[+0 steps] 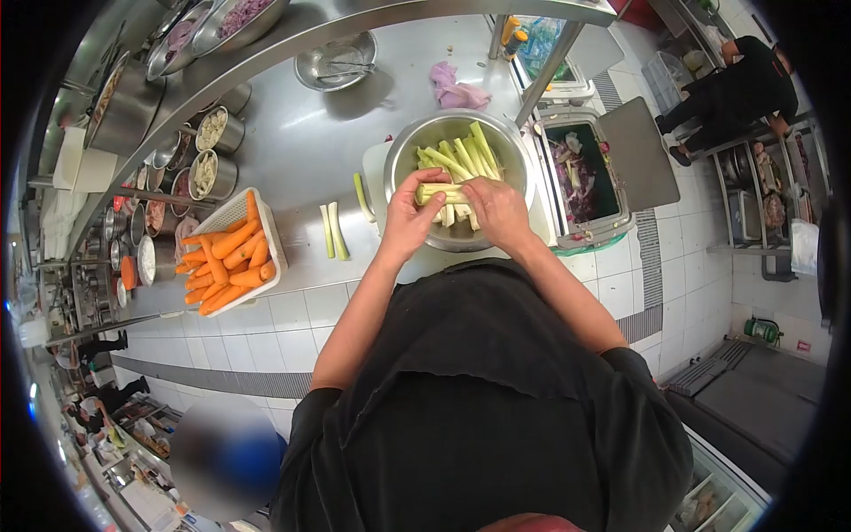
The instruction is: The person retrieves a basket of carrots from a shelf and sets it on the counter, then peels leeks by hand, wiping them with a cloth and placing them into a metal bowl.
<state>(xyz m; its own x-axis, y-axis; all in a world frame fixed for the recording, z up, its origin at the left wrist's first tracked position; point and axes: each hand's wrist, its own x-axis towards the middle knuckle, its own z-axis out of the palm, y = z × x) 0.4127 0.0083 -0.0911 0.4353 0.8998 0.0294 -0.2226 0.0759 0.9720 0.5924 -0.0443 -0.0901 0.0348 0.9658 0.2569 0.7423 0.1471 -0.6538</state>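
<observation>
Over a large steel bowl (401, 146), my two hands hold a short bundle of pale leek stalks (441, 193) lying crosswise. My left hand (413, 215) is closed around the left end, its thumb on the near side. The fingers of my right hand (498, 211) wrap the right end and partly hide it. Beneath them, the bowl holds many more pale green leek pieces (461, 155), several leaning up against the far rim. Left of the bowl, two loose leek stalks (334, 232) lie on the steel table, and a greener piece (363, 197) rests closer to the bowl.
A white basket of carrots (226, 257) stands at the left table edge. Further back are a steel bowl with a utensil (337, 64) and a pink cloth (456, 86). A scrap bin (581, 177) is at the right. Overhead runs a steel shelf (355, 18). A person (740, 89) stands far right.
</observation>
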